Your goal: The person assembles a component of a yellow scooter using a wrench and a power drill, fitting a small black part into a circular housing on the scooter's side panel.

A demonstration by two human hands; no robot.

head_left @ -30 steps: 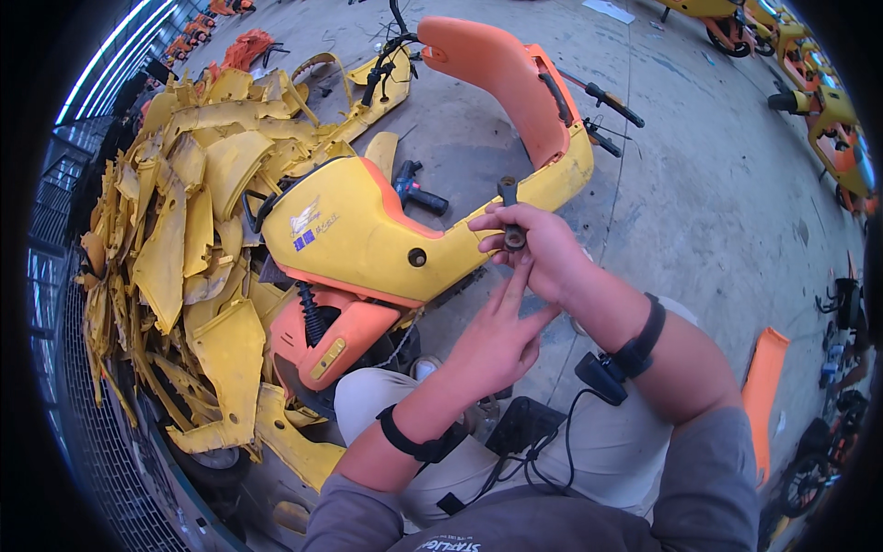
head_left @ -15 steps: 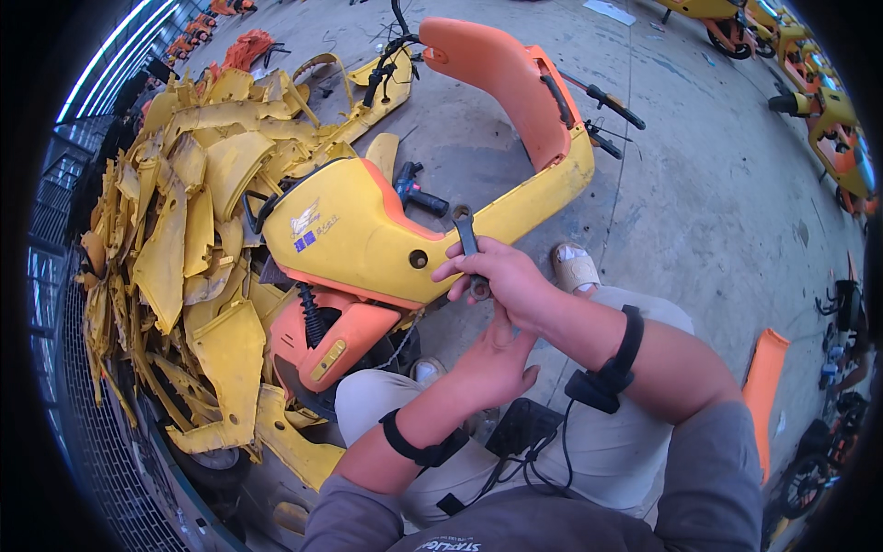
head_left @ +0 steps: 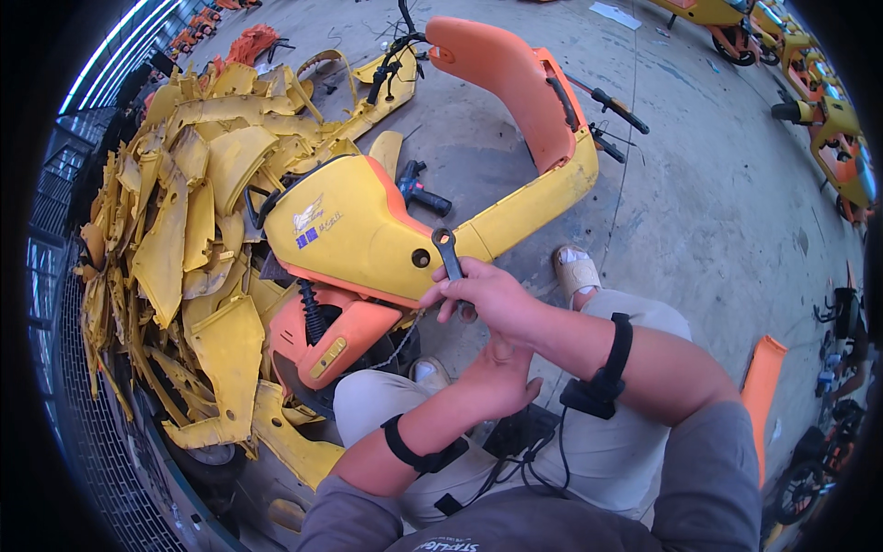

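Apparently steadied by the left hand (head_left: 497, 379), its grip unclear, the right hand (head_left: 498, 299) grasps a wrench (head_left: 451, 259), ring end free, beside a yellow-orange scooter (head_left: 354, 230) on the floor (head_left: 717, 212).

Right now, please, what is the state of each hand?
Left hand: against the right one, fingers hidden; grip cannot be told.
Right hand: closed, holding a wrench.

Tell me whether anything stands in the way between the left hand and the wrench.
Yes: the right hand does. It grips the wrench, whose upper ring end sticks out past the fingers, while the left hand lies lower in the picture. Nothing else visible is between them.
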